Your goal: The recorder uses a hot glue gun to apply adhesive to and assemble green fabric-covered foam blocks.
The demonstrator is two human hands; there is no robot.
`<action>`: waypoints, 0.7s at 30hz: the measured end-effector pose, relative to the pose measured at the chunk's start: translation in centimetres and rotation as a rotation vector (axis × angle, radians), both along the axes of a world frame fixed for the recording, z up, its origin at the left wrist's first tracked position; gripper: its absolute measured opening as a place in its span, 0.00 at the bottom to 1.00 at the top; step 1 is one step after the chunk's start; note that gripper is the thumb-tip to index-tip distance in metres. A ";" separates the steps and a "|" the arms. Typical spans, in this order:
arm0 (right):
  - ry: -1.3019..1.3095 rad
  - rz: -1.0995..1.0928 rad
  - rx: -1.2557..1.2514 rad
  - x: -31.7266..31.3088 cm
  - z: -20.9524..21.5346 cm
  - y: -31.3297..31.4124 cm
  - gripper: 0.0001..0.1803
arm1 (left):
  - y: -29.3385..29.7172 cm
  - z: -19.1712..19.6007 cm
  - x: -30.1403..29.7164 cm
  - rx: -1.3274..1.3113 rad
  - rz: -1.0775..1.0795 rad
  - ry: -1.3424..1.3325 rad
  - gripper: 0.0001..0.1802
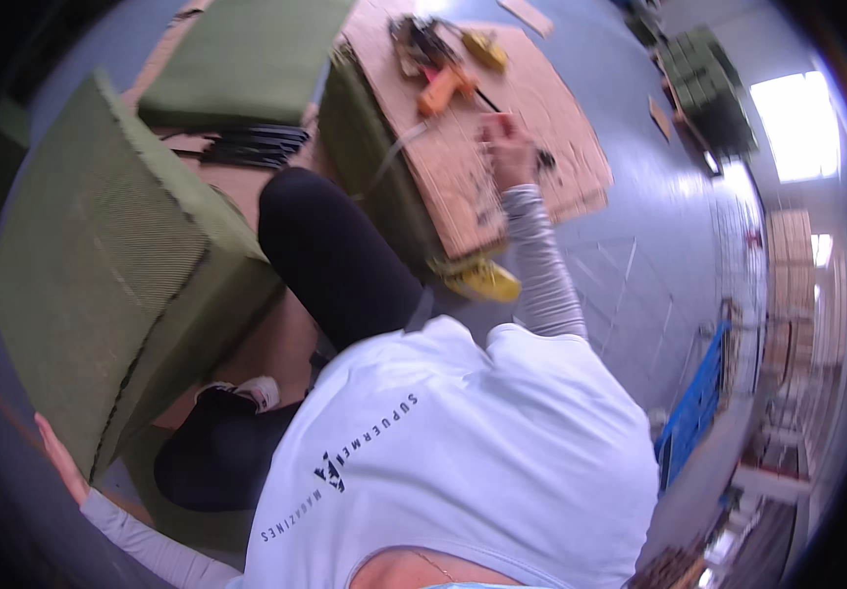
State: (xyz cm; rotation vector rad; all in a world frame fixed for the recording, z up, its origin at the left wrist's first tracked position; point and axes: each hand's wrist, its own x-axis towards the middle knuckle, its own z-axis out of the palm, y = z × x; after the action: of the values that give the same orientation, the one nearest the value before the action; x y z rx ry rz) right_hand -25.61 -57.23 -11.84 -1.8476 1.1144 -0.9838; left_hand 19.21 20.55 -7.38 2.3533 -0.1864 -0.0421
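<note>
A grey workshop floor (639, 255). Left hand (58, 461) lies flat and open against the big green cushion (100, 285), which looks soft, bulky, best held by its edges. Right hand (507, 147), beyond that cushion, pinches something small over cardboard (541, 108); I cannot tell what.

- Cardboard sheet (512, 128): flat, brown, lying on top of a green upholstered block, upper centre; tools on it.
- Cardboard scraps: small brown piece (528, 14) at top edge; another (660, 118) on grey floor, upper right.
- Stacked brown boxes (790, 250): far right, on shelving; blurred, detail unclear.
- Printed logo & lettering (340, 469): dark on white shirt back, lower centre, running diagonally.
- Screens, signs: none seen.
</note>
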 end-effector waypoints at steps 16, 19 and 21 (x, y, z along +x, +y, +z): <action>-0.276 -0.205 1.424 -23.2 -22.9 7.1 0.25 | -2.3 2.7 -1.2 0.186 -0.125 -0.296 0.33; 0.083 -0.231 1.226 -22.8 -22.6 7.0 0.19 | -2.3 2.2 -1.5 0.186 -0.158 -0.424 0.35; 0.169 -0.072 1.042 -23.6 -23.2 6.8 0.19 | -2.1 1.3 -1.6 -0.024 0.034 -0.025 0.38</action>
State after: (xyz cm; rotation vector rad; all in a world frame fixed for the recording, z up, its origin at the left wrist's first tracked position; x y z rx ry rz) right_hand -49.19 -50.42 -35.02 -1.0342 1.4225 -0.1602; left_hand 17.63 18.49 -6.07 2.3331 -0.1577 0.0058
